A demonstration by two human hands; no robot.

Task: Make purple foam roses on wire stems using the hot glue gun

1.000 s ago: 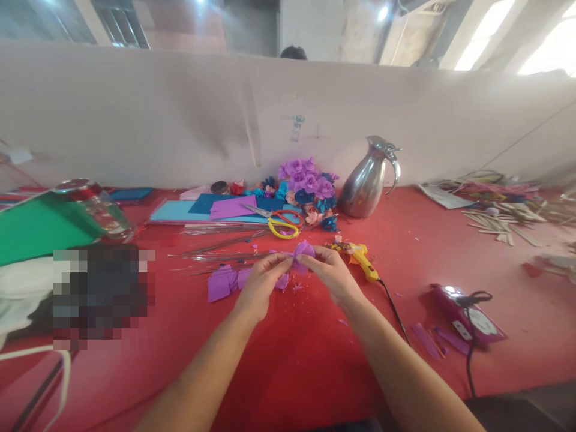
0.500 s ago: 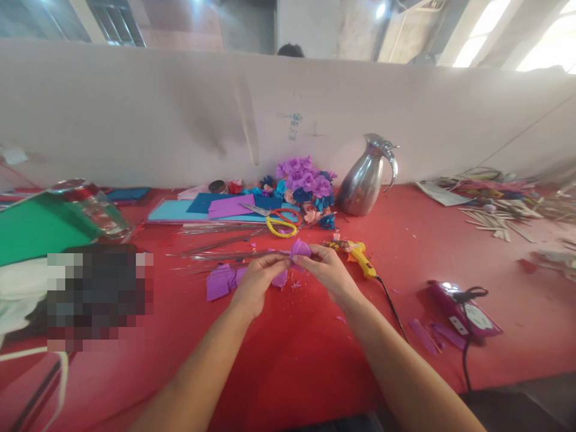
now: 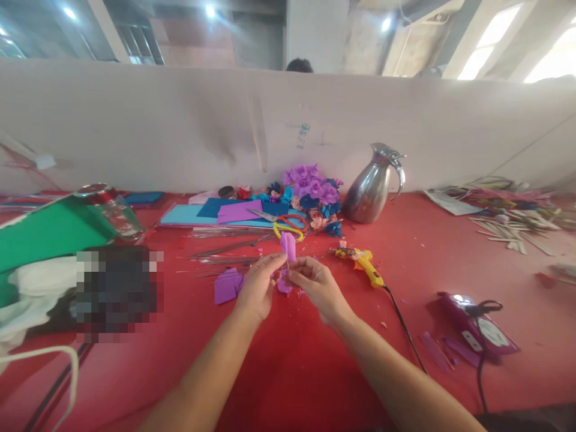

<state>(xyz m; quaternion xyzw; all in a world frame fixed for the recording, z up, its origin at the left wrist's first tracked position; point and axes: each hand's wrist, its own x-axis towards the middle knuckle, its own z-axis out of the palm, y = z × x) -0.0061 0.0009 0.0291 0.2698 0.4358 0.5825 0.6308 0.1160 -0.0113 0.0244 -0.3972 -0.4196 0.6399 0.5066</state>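
Note:
A purple paper flower (image 3: 288, 246) stands upright on a thin wire stem, held up over the middle of the table. My left hand (image 3: 258, 287) is closed, its fingertips at the base of the petals. Just below, the thumb and fingers of my right hand (image 3: 317, 287) pinch the stem. Cut purple paper pieces (image 3: 227, 287) lie beside and partly behind my left hand. Behind the flower are scissors (image 3: 288, 229) with red and yellow handles. To the right of my right hand rests a yellow glue gun (image 3: 366, 267) with a black cord.
Finished paper flowers (image 3: 310, 183) are heaped near the wall, beside a steel jug (image 3: 369, 186). Several wires (image 3: 220, 258) and coloured paper sheets (image 3: 180, 215) lie left of centre. A magenta power box (image 3: 479, 324) sits at right, a glass jar (image 3: 112, 210) at left.
The purple flower has turned from lying sideways between my fingers to upright. My right hand has shifted from the petals down to the stem. The view has tilted slightly up.

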